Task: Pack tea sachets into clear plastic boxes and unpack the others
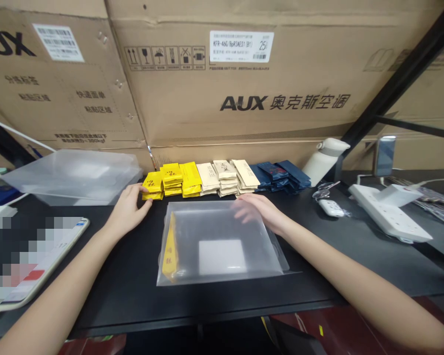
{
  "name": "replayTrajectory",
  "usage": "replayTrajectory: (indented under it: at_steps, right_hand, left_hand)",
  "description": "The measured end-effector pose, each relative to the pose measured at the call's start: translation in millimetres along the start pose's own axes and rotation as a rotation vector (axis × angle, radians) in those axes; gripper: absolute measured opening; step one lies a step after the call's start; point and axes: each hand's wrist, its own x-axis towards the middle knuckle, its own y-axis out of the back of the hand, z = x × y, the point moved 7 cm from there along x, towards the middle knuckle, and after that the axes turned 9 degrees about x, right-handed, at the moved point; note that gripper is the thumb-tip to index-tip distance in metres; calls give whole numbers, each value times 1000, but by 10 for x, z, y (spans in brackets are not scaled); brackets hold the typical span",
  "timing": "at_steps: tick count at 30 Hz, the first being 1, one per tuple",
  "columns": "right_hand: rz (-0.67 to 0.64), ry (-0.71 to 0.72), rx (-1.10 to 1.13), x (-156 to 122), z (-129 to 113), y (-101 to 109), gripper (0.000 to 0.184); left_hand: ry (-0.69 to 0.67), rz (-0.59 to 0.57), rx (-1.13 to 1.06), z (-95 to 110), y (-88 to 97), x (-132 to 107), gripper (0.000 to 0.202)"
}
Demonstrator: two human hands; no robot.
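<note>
A frosted clear plastic bag [222, 246] lies flat on the black table [133, 291], with a yellow packet [170, 249] inside along its left edge. My right hand [257, 211] rests at the bag's far mouth, its fingers seen through the plastic, spread. My left hand [129, 209] reaches to the leftmost stack of yellow packets [152, 186], fingertips curled on the bottom packet there. Behind the bag runs a row of packets: yellow [181, 180], cream [225, 177] and dark blue [279, 176].
A pile of frosted bags [74, 175] lies at the left. A tablet [33, 266] sits at the near left. A white bottle [323, 160], keys [329, 202] and a white power strip [388, 212] are on the right. Large cardboard boxes [244, 98] form the back wall.
</note>
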Motion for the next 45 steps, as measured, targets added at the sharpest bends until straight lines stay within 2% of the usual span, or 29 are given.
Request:
replayTrajectory:
  at_steps: [8,20,29,38,41,45]
  right_hand:
    - [-3,-5,-5,6,4,-8,20]
    - [-5,-17,-12,8,31,-23,22]
    - [-26,-33,-13,11,63,-36,24]
    - [-19,-51,-21,10,67,-40,25]
    - [-27,-44,-19,9,68,-41,24]
    - [-36,-30,-34,6,65,-41,25]
  left_hand:
    - [-16,54,-37,46,60,3,15]
    - [38,67,-61,55,103,-2,14]
    - [109,202,-159,144,274,-40,13]
    - [73,322,-329,316,400,-122,13]
    - [30,304,-416,438,400,-162,12]
    - [-69,223,-436,711,391,-228,12]
